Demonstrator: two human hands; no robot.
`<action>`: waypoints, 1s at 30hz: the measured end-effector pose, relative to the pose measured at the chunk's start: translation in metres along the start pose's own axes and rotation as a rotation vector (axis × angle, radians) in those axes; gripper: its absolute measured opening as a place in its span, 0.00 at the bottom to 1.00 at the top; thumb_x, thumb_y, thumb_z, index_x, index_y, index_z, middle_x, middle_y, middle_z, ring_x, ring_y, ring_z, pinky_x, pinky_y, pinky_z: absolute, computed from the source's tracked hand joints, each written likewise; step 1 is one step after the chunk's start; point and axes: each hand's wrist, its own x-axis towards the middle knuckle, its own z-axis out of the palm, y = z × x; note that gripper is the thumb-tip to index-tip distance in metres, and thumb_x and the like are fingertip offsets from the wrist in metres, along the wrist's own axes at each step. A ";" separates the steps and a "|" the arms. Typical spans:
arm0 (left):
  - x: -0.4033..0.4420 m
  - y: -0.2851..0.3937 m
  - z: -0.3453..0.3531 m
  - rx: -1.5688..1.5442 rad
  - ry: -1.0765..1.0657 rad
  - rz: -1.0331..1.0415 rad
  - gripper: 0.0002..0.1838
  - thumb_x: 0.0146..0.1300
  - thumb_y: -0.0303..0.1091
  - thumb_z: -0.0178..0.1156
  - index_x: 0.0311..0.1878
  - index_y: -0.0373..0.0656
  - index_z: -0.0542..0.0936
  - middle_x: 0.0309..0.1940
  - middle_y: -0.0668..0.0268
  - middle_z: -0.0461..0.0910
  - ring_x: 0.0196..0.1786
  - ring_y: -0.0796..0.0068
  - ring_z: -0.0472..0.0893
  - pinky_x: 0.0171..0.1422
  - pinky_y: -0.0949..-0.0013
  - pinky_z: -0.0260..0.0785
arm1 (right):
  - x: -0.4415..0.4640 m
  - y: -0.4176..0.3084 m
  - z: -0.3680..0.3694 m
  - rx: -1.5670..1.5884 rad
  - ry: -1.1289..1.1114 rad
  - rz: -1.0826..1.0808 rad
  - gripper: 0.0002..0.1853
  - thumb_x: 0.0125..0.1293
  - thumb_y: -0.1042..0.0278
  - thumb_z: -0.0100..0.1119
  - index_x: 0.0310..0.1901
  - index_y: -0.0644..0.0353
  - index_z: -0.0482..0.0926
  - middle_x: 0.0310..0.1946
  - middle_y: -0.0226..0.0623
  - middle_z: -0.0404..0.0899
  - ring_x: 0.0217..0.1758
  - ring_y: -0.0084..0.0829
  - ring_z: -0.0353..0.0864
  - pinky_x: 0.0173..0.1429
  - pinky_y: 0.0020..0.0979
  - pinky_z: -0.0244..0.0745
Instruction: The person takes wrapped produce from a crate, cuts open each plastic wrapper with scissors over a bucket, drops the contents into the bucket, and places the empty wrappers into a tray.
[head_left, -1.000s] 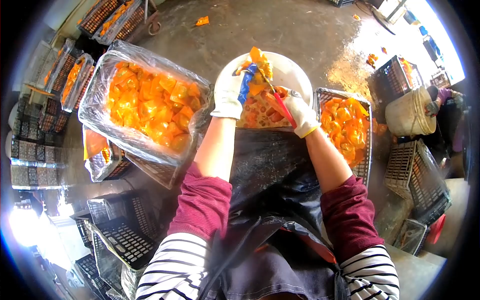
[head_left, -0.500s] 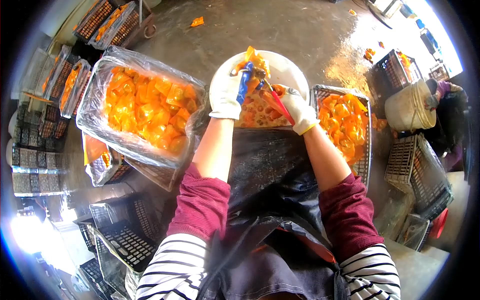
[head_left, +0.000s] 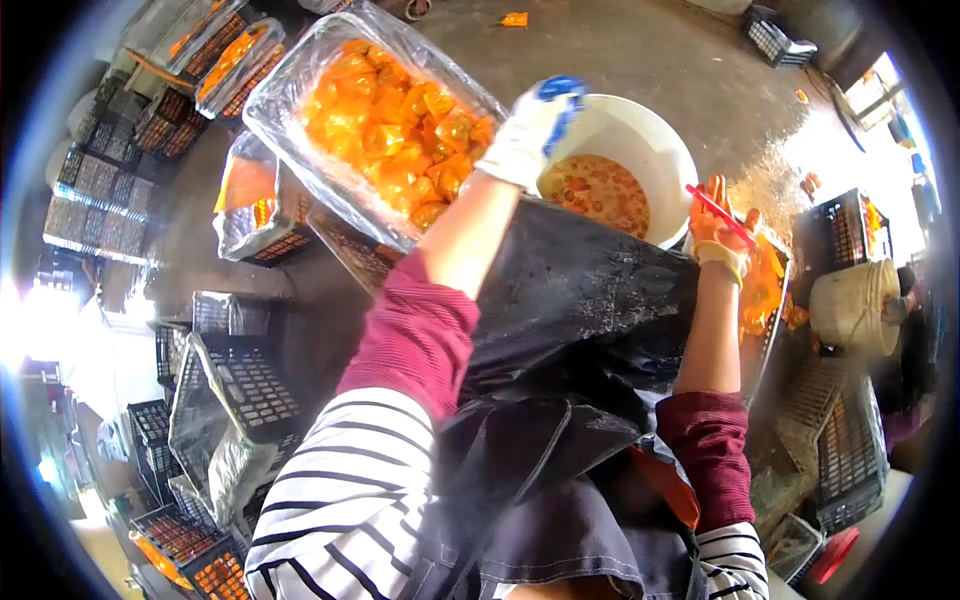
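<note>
one round white bucket (head_left: 655, 150) holds brownish liquid (head_left: 600, 198) dotted with reddish bits, its inner wall pale and smooth. just beside its rim, the right hand (head_left: 717, 235) grips a thin red tool (head_left: 722, 214) across orange-tinted fingers. the left hand (head_left: 541, 128), gloved white with blue at the fingers, blurs at the opposite rim, near glossy orange packets (head_left: 395, 130); i cannot tell whether its grip holds anything.

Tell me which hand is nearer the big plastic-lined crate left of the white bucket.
Left. The left hand is close to the bucket-side end of the plastic-lined crate; the right hand is farther off, across the white bucket.
</note>
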 end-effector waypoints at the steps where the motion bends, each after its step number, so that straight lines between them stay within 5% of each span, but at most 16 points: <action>1: -0.007 -0.017 -0.037 0.614 0.080 0.387 0.15 0.64 0.34 0.55 0.52 0.40 0.77 0.50 0.60 0.79 0.50 0.71 0.79 0.54 0.71 0.72 | -0.001 0.002 0.006 0.014 0.119 -0.082 0.30 0.65 0.48 0.52 0.56 0.69 0.70 0.56 0.49 0.75 0.61 0.47 0.73 0.64 0.51 0.67; 2: -0.011 -0.042 -0.075 1.229 0.156 0.768 0.16 0.64 0.36 0.55 0.52 0.40 0.78 0.47 0.62 0.80 0.48 0.72 0.79 0.53 0.72 0.72 | 0.002 0.005 0.006 -0.022 0.083 -0.068 0.31 0.65 0.48 0.52 0.57 0.69 0.70 0.57 0.49 0.74 0.61 0.48 0.73 0.63 0.51 0.67; 3: -0.012 -0.066 -0.098 0.405 0.254 0.235 0.11 0.64 0.34 0.54 0.45 0.41 0.80 0.33 0.62 0.80 0.37 0.75 0.79 0.43 0.72 0.72 | 0.006 0.006 0.006 -0.056 0.048 -0.054 0.31 0.65 0.48 0.52 0.57 0.69 0.70 0.57 0.49 0.74 0.60 0.49 0.73 0.63 0.51 0.68; 4: -0.040 -0.052 -0.105 0.092 0.323 0.089 0.11 0.65 0.38 0.54 0.38 0.40 0.79 0.28 0.61 0.78 0.32 0.74 0.77 0.38 0.71 0.70 | 0.011 0.009 0.005 -0.092 0.016 -0.039 0.31 0.65 0.48 0.53 0.58 0.70 0.70 0.58 0.49 0.73 0.60 0.49 0.73 0.63 0.52 0.68; 6: -0.040 -0.102 -0.165 0.394 0.373 -0.153 0.20 0.62 0.48 0.58 0.28 0.39 0.73 0.20 0.64 0.72 0.22 0.74 0.69 0.28 0.70 0.63 | 0.016 0.007 -0.003 -0.101 -0.182 0.180 0.31 0.66 0.49 0.53 0.58 0.71 0.69 0.58 0.49 0.73 0.58 0.46 0.76 0.63 0.50 0.69; 8: -0.037 -0.161 -0.199 0.666 0.258 -0.149 0.23 0.58 0.54 0.60 0.37 0.38 0.77 0.28 0.57 0.79 0.30 0.65 0.78 0.37 0.66 0.69 | 0.018 0.015 0.008 -0.097 -0.270 0.294 0.31 0.65 0.50 0.54 0.58 0.72 0.69 0.58 0.49 0.73 0.58 0.44 0.76 0.64 0.48 0.70; 10: -0.053 -0.118 -0.158 0.931 0.262 -0.330 0.34 0.53 0.61 0.61 0.52 0.39 0.76 0.46 0.49 0.80 0.49 0.55 0.80 0.52 0.61 0.70 | 0.016 0.031 0.019 -0.107 -0.275 0.276 0.26 0.66 0.55 0.55 0.51 0.75 0.72 0.55 0.51 0.73 0.55 0.44 0.75 0.65 0.43 0.68; 11: -0.049 -0.142 -0.153 0.953 0.305 -0.275 0.39 0.52 0.63 0.58 0.56 0.38 0.73 0.55 0.45 0.74 0.60 0.48 0.72 0.63 0.57 0.63 | 0.022 0.034 0.018 -0.124 -0.370 0.321 0.26 0.66 0.54 0.55 0.51 0.74 0.72 0.55 0.51 0.73 0.55 0.44 0.75 0.65 0.43 0.68; 12: -0.036 -0.146 -0.148 1.028 0.254 -0.317 0.42 0.52 0.62 0.59 0.62 0.38 0.69 0.58 0.46 0.72 0.62 0.49 0.71 0.64 0.57 0.63 | 0.026 0.037 0.018 -0.139 -0.465 0.368 0.26 0.67 0.54 0.55 0.52 0.74 0.71 0.55 0.51 0.74 0.56 0.44 0.74 0.65 0.42 0.67; 13: -0.027 -0.146 -0.141 1.073 0.258 -0.387 0.42 0.52 0.61 0.60 0.62 0.39 0.69 0.58 0.45 0.72 0.62 0.49 0.71 0.65 0.57 0.63 | 0.009 0.048 0.037 -0.337 -0.140 0.159 0.26 0.67 0.54 0.53 0.52 0.73 0.71 0.54 0.52 0.74 0.57 0.43 0.73 0.65 0.42 0.67; 17: -0.015 -0.146 -0.146 1.148 0.195 -0.421 0.43 0.51 0.61 0.60 0.63 0.40 0.68 0.58 0.46 0.72 0.62 0.49 0.71 0.64 0.57 0.63 | 0.006 0.054 0.045 -0.498 -0.131 0.139 0.25 0.67 0.53 0.55 0.51 0.71 0.74 0.51 0.48 0.78 0.56 0.40 0.77 0.65 0.41 0.68; 22: -0.033 -0.147 -0.159 0.549 0.173 -0.499 0.27 0.58 0.48 0.64 0.56 0.40 0.75 0.48 0.63 0.79 0.49 0.68 0.77 0.58 0.68 0.68 | 0.004 0.055 0.048 -0.514 -0.144 0.218 0.24 0.68 0.53 0.53 0.51 0.70 0.74 0.50 0.49 0.78 0.56 0.41 0.76 0.65 0.41 0.68; 23: -0.020 -0.205 -0.192 0.167 0.216 -0.376 0.24 0.60 0.47 0.62 0.55 0.42 0.76 0.47 0.62 0.79 0.49 0.67 0.77 0.58 0.67 0.68 | 0.001 0.057 0.050 -0.547 -0.164 0.196 0.24 0.68 0.53 0.53 0.52 0.69 0.73 0.51 0.50 0.77 0.56 0.42 0.76 0.64 0.41 0.69; 25: -0.032 -0.192 -0.185 -0.824 0.199 -0.117 0.15 0.66 0.40 0.57 0.52 0.44 0.75 0.48 0.61 0.78 0.50 0.65 0.77 0.59 0.62 0.69 | -0.008 0.061 0.051 -0.609 -0.204 0.159 0.24 0.68 0.52 0.53 0.53 0.68 0.70 0.52 0.52 0.75 0.54 0.43 0.76 0.62 0.39 0.71; 26: -0.048 -0.145 -0.170 -1.125 0.321 -0.227 0.16 0.68 0.39 0.54 0.55 0.43 0.73 0.52 0.61 0.77 0.54 0.63 0.76 0.63 0.57 0.67 | -0.006 0.060 0.050 -0.628 -0.180 0.183 0.24 0.68 0.51 0.53 0.52 0.67 0.70 0.52 0.53 0.75 0.54 0.43 0.77 0.61 0.39 0.71; 30: -0.023 -0.173 -0.169 -0.410 0.050 0.321 0.17 0.69 0.39 0.51 0.57 0.45 0.73 0.53 0.63 0.77 0.57 0.63 0.74 0.66 0.59 0.64 | 0.003 0.054 0.036 -0.707 -0.252 0.211 0.22 0.67 0.53 0.54 0.53 0.64 0.71 0.49 0.51 0.77 0.55 0.42 0.77 0.59 0.37 0.73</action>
